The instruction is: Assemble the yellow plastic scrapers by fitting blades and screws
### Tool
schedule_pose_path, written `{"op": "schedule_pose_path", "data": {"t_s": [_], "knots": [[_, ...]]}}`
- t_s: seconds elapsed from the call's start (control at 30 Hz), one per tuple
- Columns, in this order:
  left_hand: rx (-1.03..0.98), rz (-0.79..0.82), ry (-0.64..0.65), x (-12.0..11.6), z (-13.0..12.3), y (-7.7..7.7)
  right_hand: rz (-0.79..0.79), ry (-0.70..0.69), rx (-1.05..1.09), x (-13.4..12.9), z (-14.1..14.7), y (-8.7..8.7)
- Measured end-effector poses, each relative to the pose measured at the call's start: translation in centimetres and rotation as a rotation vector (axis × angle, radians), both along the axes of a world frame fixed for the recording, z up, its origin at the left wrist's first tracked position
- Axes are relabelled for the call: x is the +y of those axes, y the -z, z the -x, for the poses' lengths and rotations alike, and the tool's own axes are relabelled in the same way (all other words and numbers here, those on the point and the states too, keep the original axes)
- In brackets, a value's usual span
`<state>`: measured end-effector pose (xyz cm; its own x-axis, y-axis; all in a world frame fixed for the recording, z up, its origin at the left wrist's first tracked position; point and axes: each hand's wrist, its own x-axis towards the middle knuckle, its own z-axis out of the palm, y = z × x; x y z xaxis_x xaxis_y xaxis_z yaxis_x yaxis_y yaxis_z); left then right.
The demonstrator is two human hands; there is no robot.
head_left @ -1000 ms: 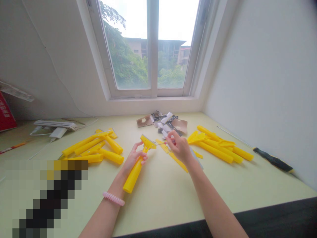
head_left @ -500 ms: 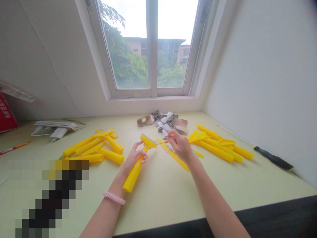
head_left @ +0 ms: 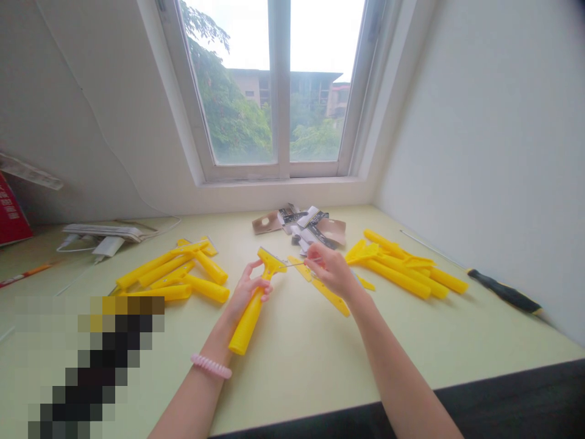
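Note:
My left hand (head_left: 253,289) is wrapped round the neck of a yellow scraper (head_left: 247,320), whose wide head points up and away and whose thick handle slants down toward me. Pinched in the fingers of my right hand (head_left: 329,266) is a thin metal screwdriver (head_left: 296,264), its handle mostly hidden. The shaft reaches left to the side of the scraper head; the exact contact at its tip is too small to tell. Flat yellow pieces (head_left: 329,296) lie on the table just below and behind my right hand.
Yellow scraper parts (head_left: 208,285) are piled at the left, yellow handles (head_left: 402,275) at the right. Cardboard packaging (head_left: 333,230) lies below the window. A black-handled tool (head_left: 505,291) rests by the right wall, a power strip (head_left: 107,231) at the back left.
The fingers of my right hand have shifted slightly on the screwdriver, and the hand has moved a little left. The lower end of the scraper handle has swung slightly right.

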<state>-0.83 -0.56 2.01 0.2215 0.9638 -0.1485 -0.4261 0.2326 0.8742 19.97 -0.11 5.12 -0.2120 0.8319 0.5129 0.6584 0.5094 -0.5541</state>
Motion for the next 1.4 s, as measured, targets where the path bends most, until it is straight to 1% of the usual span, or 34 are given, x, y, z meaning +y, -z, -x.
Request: {"op": "schedule_pose_path", "data": {"t_s": [0.23,0.37,0.6,0.83,0.93,1.03,1.17,1.23,1.3,1.4], "knots": [[0.044,-0.030,0.016,0.0,-0.1,0.2,-0.006,0.037,0.002,-0.2,0.3,0.0],[0.040,-0.035,0.003,-0.1,-0.1,0.2,-0.008,0.047,-0.024,-0.2,0.3,0.0],[0.031,-0.039,-0.018,0.1,0.1,0.2,0.008,-0.038,-0.009,-0.4,0.4,0.2],[0.019,-0.050,-0.035,-0.2,-0.2,0.0,0.040,0.022,0.025,0.2,0.4,0.7],[0.019,-0.051,-0.036,-0.2,-0.3,-0.1,0.063,0.016,0.072,0.2,0.4,0.8],[-0.022,-0.062,-0.069,-0.1,0.0,-0.3,0.088,-0.017,0.219,0.4,0.4,0.7],[-0.119,-0.077,-0.165,0.2,0.5,-0.6,0.058,0.036,0.653,1.4,-0.2,0.8],[-0.148,-0.087,-0.189,0.1,0.6,-0.7,0.085,0.041,0.847,2.1,-0.4,1.2],[-0.153,-0.093,-0.196,0.1,0.6,-0.7,0.159,0.011,0.957,2.6,-0.3,1.7],[-0.143,-0.080,-0.190,0.0,0.4,-0.6,0.247,-0.014,0.987,3.0,0.5,2.5]]}}
